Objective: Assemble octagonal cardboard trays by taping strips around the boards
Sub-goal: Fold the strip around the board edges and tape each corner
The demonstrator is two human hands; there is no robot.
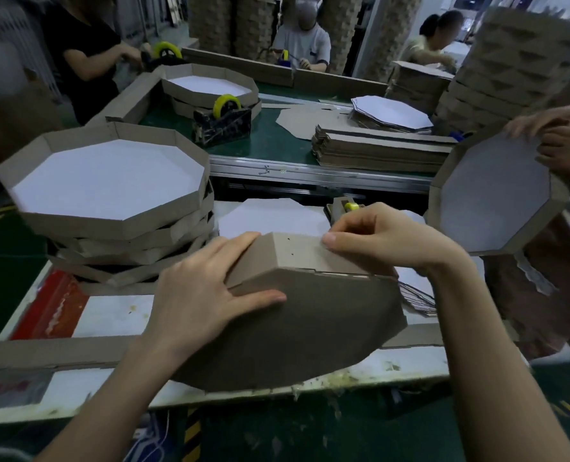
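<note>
A brown octagonal cardboard board (303,328), a folded brown cardboard strip (307,253) against its far edge, sat at the near edge of the white tabletop (117,315), with a stack of octagonal cardboard trays (110,201) behind it to the left, a yellow-roll tape dispenser (343,207) just behind, and a pile of flat cardboard strips (380,151) farther back on the green belt (277,135).

The octagonal board (293,328) is tilted over the desk's near edge, its plain brown underside facing up. A brown cardboard strip (305,253) is folded around its far edges, creased at one corner and meeting the board along a notched seam. A second strip (60,351) lies flat along the near left edge. Finished trays (107,181), white inside with brown walls, are stacked at the far left corner. A tape dispenser (346,206) with a yellow roll sits at the far edge.
</note>
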